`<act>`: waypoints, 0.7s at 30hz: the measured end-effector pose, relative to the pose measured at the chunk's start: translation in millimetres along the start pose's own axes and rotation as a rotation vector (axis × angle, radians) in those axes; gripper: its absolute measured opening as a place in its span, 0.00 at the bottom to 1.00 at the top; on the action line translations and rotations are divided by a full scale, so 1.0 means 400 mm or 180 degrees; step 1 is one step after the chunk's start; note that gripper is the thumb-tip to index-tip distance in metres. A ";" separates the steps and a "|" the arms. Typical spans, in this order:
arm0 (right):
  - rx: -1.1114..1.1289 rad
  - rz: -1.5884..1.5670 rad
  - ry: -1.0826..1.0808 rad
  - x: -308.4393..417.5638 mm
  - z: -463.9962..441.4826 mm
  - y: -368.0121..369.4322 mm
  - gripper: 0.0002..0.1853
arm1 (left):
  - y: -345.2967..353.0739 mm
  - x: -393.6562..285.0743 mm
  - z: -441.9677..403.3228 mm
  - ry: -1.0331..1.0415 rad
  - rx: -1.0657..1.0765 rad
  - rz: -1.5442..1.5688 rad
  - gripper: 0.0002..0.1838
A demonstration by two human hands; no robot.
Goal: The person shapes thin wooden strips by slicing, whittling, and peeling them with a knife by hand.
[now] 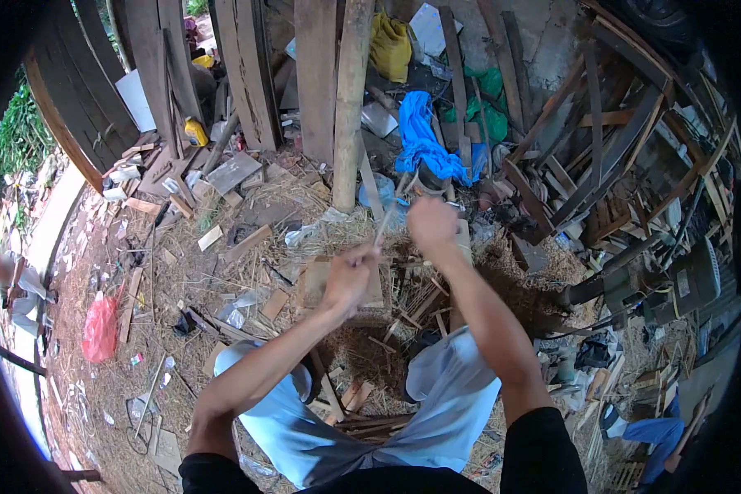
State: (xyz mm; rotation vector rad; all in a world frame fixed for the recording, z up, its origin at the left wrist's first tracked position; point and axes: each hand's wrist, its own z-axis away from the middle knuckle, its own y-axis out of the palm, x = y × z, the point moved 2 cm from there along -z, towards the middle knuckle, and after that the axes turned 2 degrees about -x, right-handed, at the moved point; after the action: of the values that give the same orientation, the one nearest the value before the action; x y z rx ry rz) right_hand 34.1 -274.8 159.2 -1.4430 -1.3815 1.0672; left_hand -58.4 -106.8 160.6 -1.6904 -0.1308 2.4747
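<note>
My left hand (351, 276) is closed around a thin pale stick (383, 226) that points up and away from me. To its right, my right hand (432, 222) is raised in a fist, blurred by motion. Whatever the right fist holds, if anything, is hidden. Below my left hand, between my knees, sits a wooden block (313, 284) with a flat top. Thin wood strips (424, 298) and shavings lie on the ground just right of the block.
A wooden post (350, 107) stands ahead, with a blue plastic sheet (424, 136) to its right. Scrap timber (601, 156) is heaped at the right. A red plastic bag (100, 329) lies at left. One person (29, 288) is at far left, another's leg (654, 432) at lower right.
</note>
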 end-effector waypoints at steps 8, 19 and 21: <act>0.0069 -0.0611 0.1327 -0.260 0.003 0.100 0.12 | -0.024 0.025 -0.008 0.0292 0.0268 0.0639 0.15; 0.1965 -0.4079 -0.0030 0.044 0.074 -0.009 0.12 | -0.053 0.030 -0.138 0.1024 -0.0351 0.1257 0.07; 0.1604 -0.4214 -0.0455 0.053 0.078 0.020 0.10 | -0.065 0.035 -0.142 0.1033 -0.0314 0.1342 0.07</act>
State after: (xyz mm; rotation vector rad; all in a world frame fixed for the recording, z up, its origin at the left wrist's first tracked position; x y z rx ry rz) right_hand 6.8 -253.2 142.5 0.0559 -1.5679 0.5185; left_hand -8.5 -79.2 131.0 -2.3431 0.1584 2.4437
